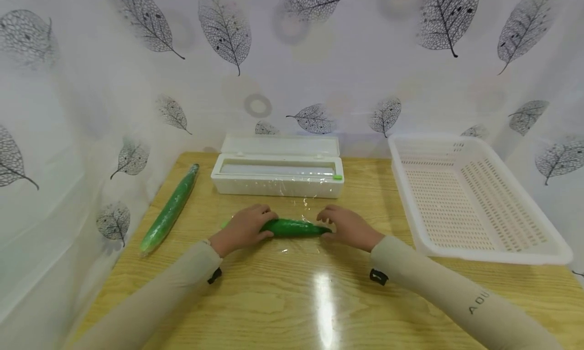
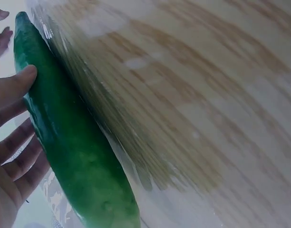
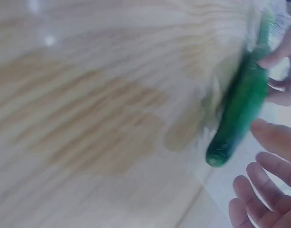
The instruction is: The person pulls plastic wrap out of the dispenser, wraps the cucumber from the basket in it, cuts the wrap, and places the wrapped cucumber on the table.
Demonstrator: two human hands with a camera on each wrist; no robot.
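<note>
A green cucumber (image 1: 294,228) lies crosswise on a sheet of clear plastic wrap (image 1: 285,249) on the wooden table. My left hand (image 1: 244,229) holds it around its left part, the thumb (image 2: 23,80) on one side and the fingers on the other. My right hand (image 1: 348,228) is at the narrow right end, fingers loosely bent and spread. In the right wrist view, the right thumb (image 3: 266,133) is close beside the cucumber (image 3: 243,102); whether it touches is hard to tell. Behind the hands stands a white wrap dispenser (image 1: 278,186), lid up, film stretching from it toward me.
Another cucumber (image 1: 171,210), glossy as if wrapped in film, lies at the table's left edge. A white perforated plastic basket (image 1: 412,213) stands on the right. A green slider (image 1: 337,177) sits on the dispenser's front edge. A leaf-patterned curtain (image 1: 319,76) hangs behind the table.
</note>
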